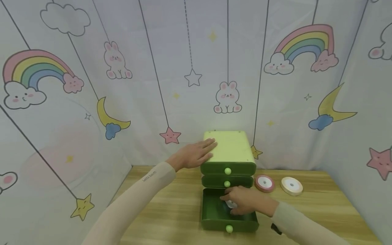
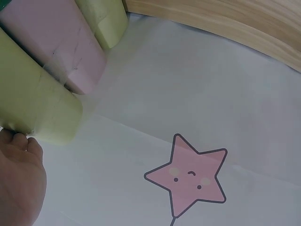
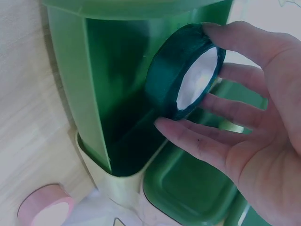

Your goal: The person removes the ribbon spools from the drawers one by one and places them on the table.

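Observation:
A small three-tier drawer cabinet (image 1: 231, 146) with a pale green top stands on the wooden table. Its bottom drawer (image 1: 209, 206), dark green with a light green round knob, is pulled out; the top and middle drawers are closed. My left hand (image 1: 196, 153) rests with extended fingers on the left edge of the cabinet top. Over the pulled-out drawer, my right hand (image 1: 243, 200) pinches a dark green ribbon roll (image 3: 164, 77) with a white centre between thumb and fingers. In the right wrist view the roll is tilted on edge, partly within the drawer.
To the right of the cabinet lie a pink ribbon roll (image 1: 260, 183) and a cream ribbon roll (image 1: 296, 189). Behind and at both sides hangs a pale cloth (image 1: 147, 143) printed with stars, rabbits and rainbows. The wooden table (image 1: 165, 207) extends on either side of the cabinet.

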